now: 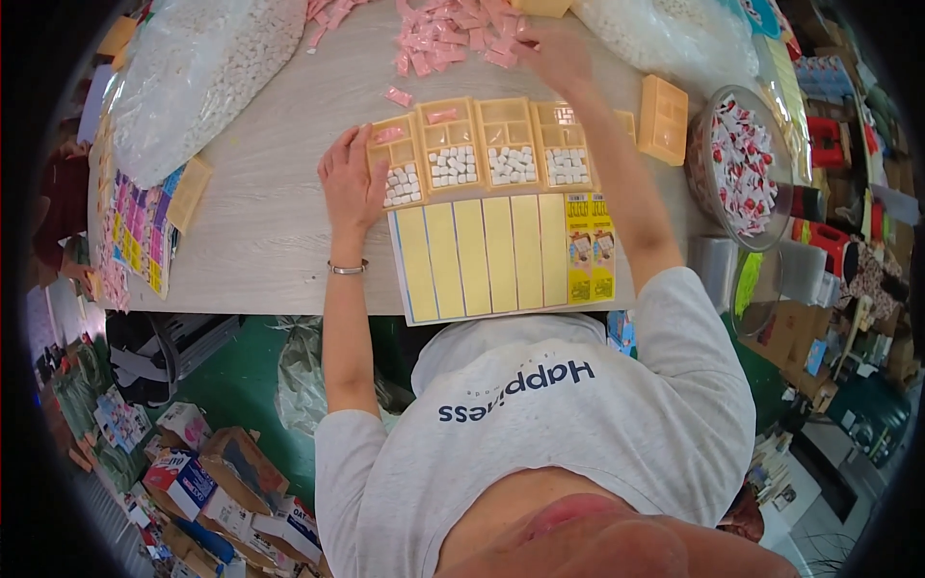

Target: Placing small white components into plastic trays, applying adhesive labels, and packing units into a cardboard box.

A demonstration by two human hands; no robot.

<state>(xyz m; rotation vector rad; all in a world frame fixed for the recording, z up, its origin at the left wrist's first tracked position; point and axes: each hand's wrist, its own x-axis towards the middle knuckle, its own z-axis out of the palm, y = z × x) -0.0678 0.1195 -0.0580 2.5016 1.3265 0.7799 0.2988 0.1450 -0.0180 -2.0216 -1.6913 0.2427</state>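
Observation:
A row of pale-orange compartment trays [477,192] lies across the table, with small white pellets [453,166] in the lower compartments. Pink packets [442,116] sit in upper compartments of the two leftmost trays. My left hand [349,183] rests along the outer edge of the leftmost tray, fingers extended against it. Farther off, my right hand [561,64] reaches the right side of a loose heap of pink packets [443,40], its fingertips pinched at one. My right forearm covers part of the row's right end. One stray pink packet [398,96] lies between heap and trays.
Yellow card strips [482,258] lie along the near table edge. Bags of white pellets [231,77] stand far left and far right. On the right are an upright orange tray [663,120] and a clear bowl [708,159] of red-and-white wrapped pieces. Printed cards [145,226] lie at left.

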